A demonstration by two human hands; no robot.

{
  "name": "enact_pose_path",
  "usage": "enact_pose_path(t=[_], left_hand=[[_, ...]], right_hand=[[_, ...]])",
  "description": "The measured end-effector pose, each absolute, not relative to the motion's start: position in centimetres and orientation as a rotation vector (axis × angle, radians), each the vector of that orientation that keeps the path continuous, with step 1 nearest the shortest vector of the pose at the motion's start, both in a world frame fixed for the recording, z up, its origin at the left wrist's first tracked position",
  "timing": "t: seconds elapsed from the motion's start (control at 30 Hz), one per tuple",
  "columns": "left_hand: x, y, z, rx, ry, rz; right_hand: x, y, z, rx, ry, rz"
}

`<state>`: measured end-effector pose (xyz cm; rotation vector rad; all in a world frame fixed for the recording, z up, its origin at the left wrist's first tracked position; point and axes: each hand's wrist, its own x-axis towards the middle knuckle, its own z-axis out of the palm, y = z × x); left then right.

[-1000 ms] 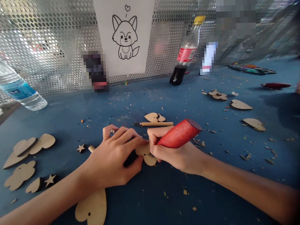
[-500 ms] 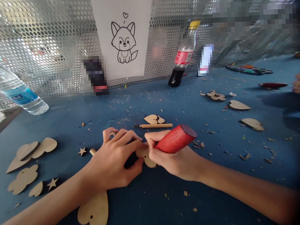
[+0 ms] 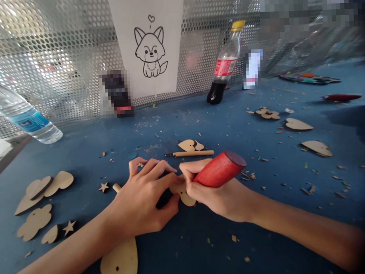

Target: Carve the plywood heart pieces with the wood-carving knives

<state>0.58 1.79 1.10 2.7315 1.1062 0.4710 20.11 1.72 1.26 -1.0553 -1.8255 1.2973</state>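
My right hand [image 3: 219, 199] is closed around the thick red wooden handle of a carving tool [image 3: 221, 169]. Its working end is hidden behind my fingers, low over a small flat wooden cutout [image 3: 187, 197] with a hole in it. From the left, my left hand [image 3: 145, 198] grips this cutout's edge between curled fingers and thumb, covering much of it. Under my left wrist lies a wooden heart [image 3: 121, 259] with a hole. A light wooden stick [image 3: 116, 188] pokes out beside that hand. Just beyond both hands rests a thin tool with a pale wooden handle [image 3: 195, 153].
Wooden hearts [image 3: 62, 183], a cloud-like cutout [image 3: 36, 223] and small stars [image 3: 69, 227] lie at left. Wood chips and more cutouts [image 3: 298, 124] are scattered at right. A water bottle [image 3: 35, 122], a cola bottle [image 3: 223, 71] and a fox drawing [image 3: 151, 50] line the mesh wall.
The whole view has shifted slightly, so most things on the table appear a little farther right. Both hands keep their grips. At the far right, another person's hand has mostly left the picture.
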Motion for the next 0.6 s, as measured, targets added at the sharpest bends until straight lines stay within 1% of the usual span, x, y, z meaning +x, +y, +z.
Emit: enact_pose_path(t=[0.4,0.6], left_hand=[[0.54,1.75,1.06,2.716,1.104,0.496],[0.43,1.61,0.99,2.721,1.107,0.493]], right_hand=[[20.28,1.06,0.48,-1.058,-1.752,1.273],[20.35,1.09,0.89,-1.051,-1.687,1.323]])
